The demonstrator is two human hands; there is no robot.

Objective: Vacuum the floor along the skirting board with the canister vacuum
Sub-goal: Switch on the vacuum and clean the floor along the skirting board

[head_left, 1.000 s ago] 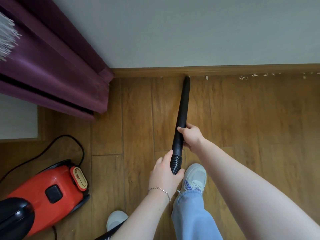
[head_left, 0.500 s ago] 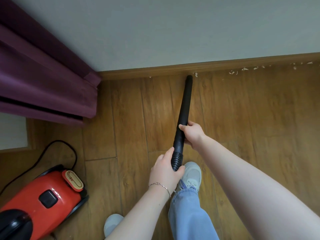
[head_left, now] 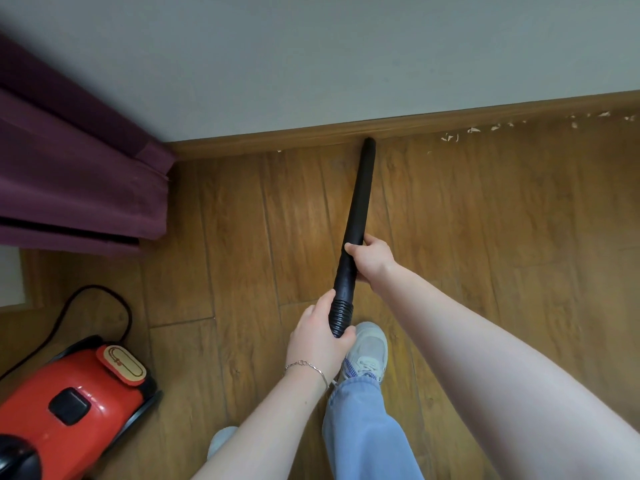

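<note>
Two hands on one tool here: the right hand (head_left: 372,259) is wrapped round the black crevice tube (head_left: 360,202) about two thirds of the way back from its tip, fingers curled under and thumb lying across the top. The left hand (head_left: 317,337) grips the ribbed hose (head_left: 341,315) just behind the joint, fingers closed right round it. There is one thin bracelet (head_left: 308,367) on that left wrist. The tube slants away from the person, and its tip sits at the foot of the wooden skirting board (head_left: 485,114), where board meets plank floor (head_left: 242,237). To the right of the tip, a scatter of pale flecks (head_left: 450,136) lies along the same edge, too small and bunched to count exactly. One lone fleck (head_left: 279,151) sits to the left of the tip. Down in the lower left corner is the single red canister vacuum (head_left: 69,400), well apart from the tube's tip, with one black cord (head_left: 86,296) looping off behind it. Two pale shoes show: one (head_left: 369,351) right beneath the left hand under a blue jeans leg (head_left: 367,434), the other (head_left: 221,441) half hidden by the left forearm. One purple curtain (head_left: 69,174) hangs at the left, against the plain wall (head_left: 311,57).
</note>
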